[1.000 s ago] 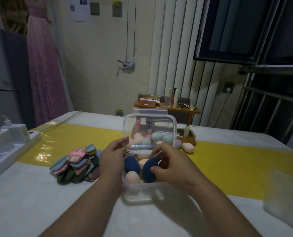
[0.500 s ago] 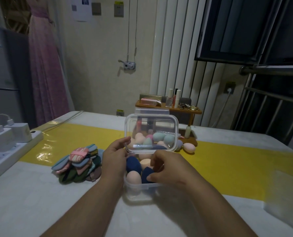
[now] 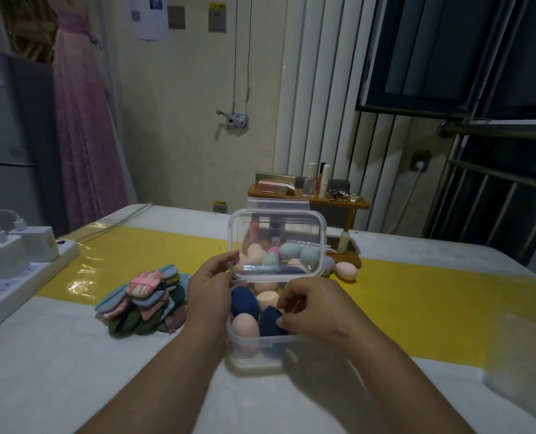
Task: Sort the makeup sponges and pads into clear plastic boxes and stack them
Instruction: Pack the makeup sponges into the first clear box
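A clear plastic box (image 3: 260, 341) sits on the table in front of me, its hinged lid (image 3: 276, 227) standing upright. Inside lie two dark blue sponges, a peach sponge (image 3: 244, 325) and paler ones further back. My left hand (image 3: 208, 296) grips the box's left side, thumb and forefinger at the lid's lower corner. My right hand (image 3: 313, 311) pinches the nearer dark blue sponge (image 3: 269, 321) inside the box. More pastel sponges (image 3: 291, 250) show through the lid, and one peach sponge (image 3: 346, 270) lies to its right. A heap of flat makeup pads (image 3: 144, 300) lies left of the box.
A white power strip (image 3: 16, 270) with chargers runs along the table's left edge. A small wooden shelf (image 3: 310, 198) with cosmetics stands behind the box. Another clear plastic box (image 3: 523, 364) rests at the right edge. A yellow strip crosses the table.
My right hand has pushed the dark blue sponge lower into the box, near its front right corner. My left hand has stayed on the box's left side.
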Motion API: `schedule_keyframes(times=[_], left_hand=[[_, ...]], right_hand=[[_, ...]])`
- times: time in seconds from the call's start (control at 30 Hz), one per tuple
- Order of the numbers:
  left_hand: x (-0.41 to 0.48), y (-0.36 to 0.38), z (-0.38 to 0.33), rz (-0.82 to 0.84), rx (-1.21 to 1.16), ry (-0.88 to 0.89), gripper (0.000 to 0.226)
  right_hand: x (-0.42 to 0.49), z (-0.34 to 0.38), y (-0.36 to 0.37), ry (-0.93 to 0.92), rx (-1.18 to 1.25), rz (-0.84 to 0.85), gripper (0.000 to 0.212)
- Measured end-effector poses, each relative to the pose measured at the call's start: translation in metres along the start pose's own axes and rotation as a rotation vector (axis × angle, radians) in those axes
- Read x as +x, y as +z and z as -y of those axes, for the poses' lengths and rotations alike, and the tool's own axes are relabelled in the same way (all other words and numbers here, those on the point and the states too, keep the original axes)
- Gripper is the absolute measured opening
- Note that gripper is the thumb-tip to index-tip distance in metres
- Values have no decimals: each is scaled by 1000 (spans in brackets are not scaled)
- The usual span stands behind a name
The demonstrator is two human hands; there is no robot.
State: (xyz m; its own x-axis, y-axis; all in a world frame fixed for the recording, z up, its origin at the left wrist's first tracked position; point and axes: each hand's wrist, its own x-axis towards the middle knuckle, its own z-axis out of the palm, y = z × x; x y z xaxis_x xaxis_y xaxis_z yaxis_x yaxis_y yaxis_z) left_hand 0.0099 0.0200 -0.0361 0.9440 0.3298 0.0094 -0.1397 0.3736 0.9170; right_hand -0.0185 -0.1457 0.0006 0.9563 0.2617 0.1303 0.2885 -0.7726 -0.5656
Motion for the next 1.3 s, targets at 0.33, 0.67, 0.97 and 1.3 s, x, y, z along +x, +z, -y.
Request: schedule_keyframes(times=[0.33,0.67,0.97,1.3], left_hand=[[1,0,0,-14,12,10,54],[1,-2,-4,-16,-8,-28,52],[1,-3,-8,-51,-28,-25,52],[2,-4,-7,-77,-17,-17,52]], right_hand=[[-2,-2,-1,-34,45,-43,14],[0,-27,-11,6,250,-470,22],[14,-77,-11,277,135,-535,12],[39,-104,0,406,-109,-263,55]])
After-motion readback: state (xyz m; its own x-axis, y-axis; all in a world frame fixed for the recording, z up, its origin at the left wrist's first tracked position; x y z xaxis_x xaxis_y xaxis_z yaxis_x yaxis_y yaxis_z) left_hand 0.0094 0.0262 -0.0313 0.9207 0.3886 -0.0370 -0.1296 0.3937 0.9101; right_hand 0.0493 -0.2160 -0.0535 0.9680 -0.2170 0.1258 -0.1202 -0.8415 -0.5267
